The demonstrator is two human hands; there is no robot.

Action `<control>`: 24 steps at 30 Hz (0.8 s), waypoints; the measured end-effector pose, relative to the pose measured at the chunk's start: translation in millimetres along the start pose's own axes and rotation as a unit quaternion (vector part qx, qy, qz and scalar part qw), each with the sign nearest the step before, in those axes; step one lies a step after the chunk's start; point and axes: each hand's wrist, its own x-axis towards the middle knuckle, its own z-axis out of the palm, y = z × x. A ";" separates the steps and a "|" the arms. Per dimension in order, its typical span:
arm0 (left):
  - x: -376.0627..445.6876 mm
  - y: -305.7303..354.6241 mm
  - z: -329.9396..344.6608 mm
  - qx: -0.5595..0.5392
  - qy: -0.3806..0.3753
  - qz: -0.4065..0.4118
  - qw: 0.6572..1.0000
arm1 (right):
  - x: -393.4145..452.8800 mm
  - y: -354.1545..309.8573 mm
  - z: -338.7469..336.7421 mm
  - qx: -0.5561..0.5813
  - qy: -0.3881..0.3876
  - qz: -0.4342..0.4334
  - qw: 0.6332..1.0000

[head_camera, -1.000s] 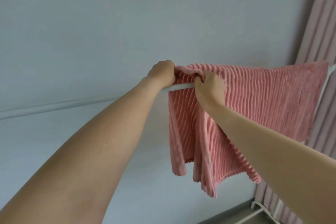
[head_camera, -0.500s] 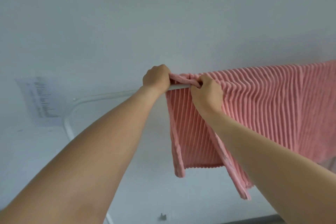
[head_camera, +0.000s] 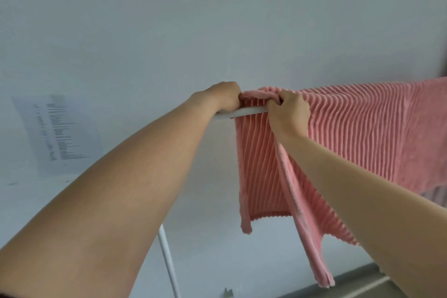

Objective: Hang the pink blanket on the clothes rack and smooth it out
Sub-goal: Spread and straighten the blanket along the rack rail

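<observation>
The pink blanket (head_camera: 358, 133) hangs over the white bar (head_camera: 244, 112) of the clothes rack, ribs running downward. The left hand (head_camera: 223, 97) and right hand (head_camera: 289, 114) each grip its bunched top edge with curled fingers, close together at the blanket's left end (a printed sheet (head_camera: 56, 133) is stuck on the wall behind)

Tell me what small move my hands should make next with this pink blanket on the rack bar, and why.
Probably draw the left hand leftward along the white rack bar while the right hand holds. Both hands grip a bunched fold at the top-left edge of the pink blanket; bare bar shows beside it, so there seems room to spread it flat.
</observation>
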 end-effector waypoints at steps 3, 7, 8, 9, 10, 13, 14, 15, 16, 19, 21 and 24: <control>-11.9 -26.9 -7.5 -0.036 -0.032 0.026 0.998 | -7.0 -24.0 16.2 -0.014 0.007 -0.002 1.000; -27.4 -71.4 -16.5 -0.080 -0.068 0.014 0.994 | -16.4 -66.0 37.0 -0.049 -0.006 -0.014 0.999; -32.5 -85.7 -18.9 -0.098 -0.067 0.002 0.993 | -20.0 -79.1 45.7 -0.046 -0.006 -0.017 0.999; -36.4 -95.8 -21.5 -0.123 -0.067 -0.010 0.990 | -23.3 -90.1 52.1 -0.039 0.000 -0.017 0.999; -40.7 -107.9 -23.9 -0.147 -0.065 -0.022 0.987 | -28.1 -101.9 60.5 -0.028 0.002 -0.020 0.999; -60.9 -142.2 -25.1 -0.203 -0.033 -0.060 0.977 | -44.8 -134.2 85.0 0.000 -0.026 -0.032 0.999; -67.3 -152.5 -22.5 -0.225 -0.018 -0.075 0.971 | -49.0 -143.3 91.2 0.004 -0.041 -0.036 0.998; -74.0 -161.3 -18.4 -0.247 -0.004 -0.090 0.965 | -52.6 -150.9 96.3 0.009 -0.060 -0.042 0.997; -81.8 -169.9 -12.8 -0.269 0.006 -0.105 0.958 | -55.7 -157.7 101.2 0.016 -0.079 -0.047 0.996; -102.8 -186.2 2.1 -0.354 0.023 -0.116 0.928 | -63.1 -174.1 109.3 0.013 -0.111 -0.054 0.992; -114.8 -188.0 9.6 -0.405 0.046 -0.121 0.905 | -68.8 -179.9 113.0 -0.003 -0.117 -0.086 0.989; -124.6 -184.9 18.8 -0.459 0.092 -0.141 0.872 | -74.6 -183.8 117.7 -0.006 -0.110 -0.106 0.988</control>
